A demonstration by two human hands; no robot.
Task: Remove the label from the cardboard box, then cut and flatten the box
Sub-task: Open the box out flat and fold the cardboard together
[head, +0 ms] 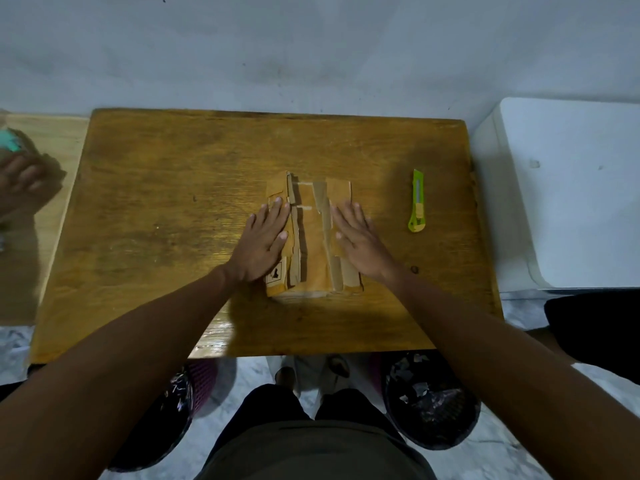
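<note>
Wooden table (145, 209) bearing a flattened cardboard box (313, 237) at its centre. Left hand (265, 242) and right hand (360, 240) press flat, fingers straight, on the box's two sides. Green utility knife (417, 202) lies apart, right.

Both arms reach forward, wrists straight. The left hand (264, 242) and right hand (360, 239) lie flat, palms down, fingers extended.
</note>
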